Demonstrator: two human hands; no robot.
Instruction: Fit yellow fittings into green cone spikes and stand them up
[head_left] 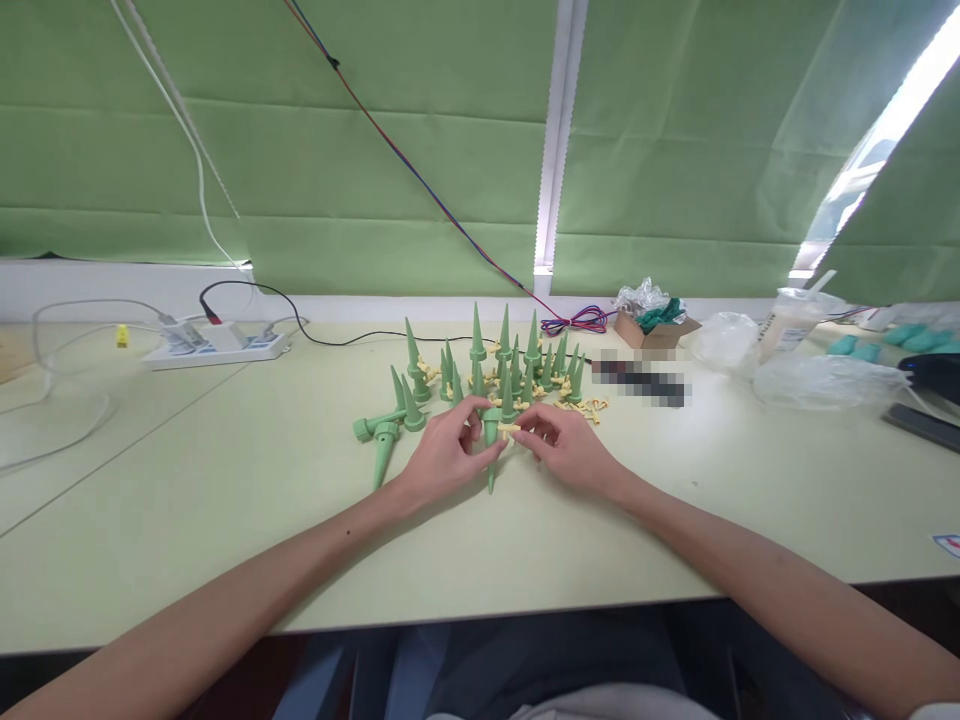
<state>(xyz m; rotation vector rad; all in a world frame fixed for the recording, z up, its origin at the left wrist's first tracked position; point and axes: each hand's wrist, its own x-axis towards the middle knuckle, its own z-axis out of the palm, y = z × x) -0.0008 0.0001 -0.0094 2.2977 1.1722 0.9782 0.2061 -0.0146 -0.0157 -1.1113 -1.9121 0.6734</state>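
Between the fingers of my left hand point(448, 452) is a green plastic watering spike point(491, 440), its pointed end downward and its wide cap up. My right hand point(564, 446) pinches a small yellow valve point(508, 428) against the spike's side, just below the cap. Whether the valve sits inside the spike I cannot tell. Beyond my hands stand several green spikes point(505, 335), points up, many with yellow valves at their bases. Loose yellow valves point(592, 408) lie right of that group. Left of my left hand, green spikes point(384, 452) lie on their sides.
A white power strip point(217, 347) with plugs and cables is at the back left. Toward the back right are a small cardboard box point(654, 330), a plastic cup point(789, 322) and clear plastic bags point(829, 382). The table's front edge point(525, 612) runs below my forearms.
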